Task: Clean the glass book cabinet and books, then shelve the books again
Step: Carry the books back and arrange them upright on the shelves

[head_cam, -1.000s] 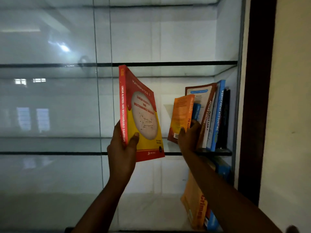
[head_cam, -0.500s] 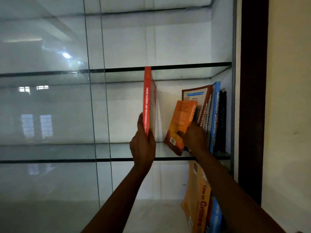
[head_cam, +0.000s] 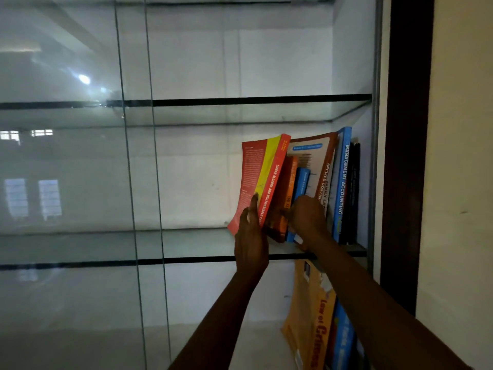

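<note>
Books (head_cam: pixel 314 182) leaning, hands (head_cam: pixel 252 236) steadying, glass shelf (head_cam: pixel 200 260)

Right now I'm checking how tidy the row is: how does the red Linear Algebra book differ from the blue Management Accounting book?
The red Linear Algebra book leans, top tipped right; the blue Management Accounting book stands nearly upright. The red one is at the row's left end, with the left hand against it; the blue one sits near the right end, untouched. Both rest on the same glass shelf, spines outward.
</note>
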